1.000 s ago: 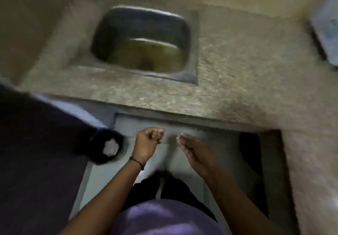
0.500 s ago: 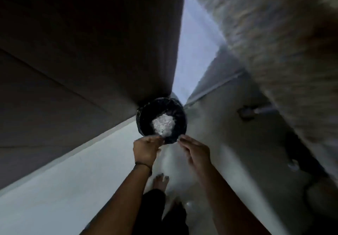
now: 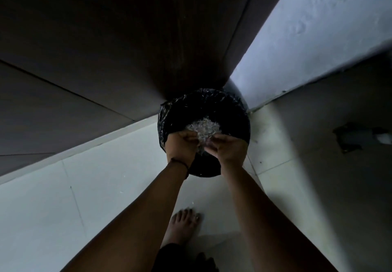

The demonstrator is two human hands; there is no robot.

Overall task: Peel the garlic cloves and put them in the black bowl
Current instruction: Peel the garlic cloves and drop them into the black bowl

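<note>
In a dim corner, on pale floor tiles (image 3: 106, 187), stands a black-lined bin (image 3: 233, 110) with papery garlic skins (image 3: 203, 126) heaped inside. The left hand (image 3: 182, 144) and right hand (image 3: 228, 147) meet above it, fingers curled inward; whether they pinch skins is unclear. Peeling seems largely done, this being cleanup; cloves and black bowl are out of view.

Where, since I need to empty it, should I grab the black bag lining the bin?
Best pinch the bag at its turned-over edge on the far side, coming down from above. The plastic there is crinkled and loose, while the left hand and right hand cover the near edge and the peels lie in the middle.
</note>
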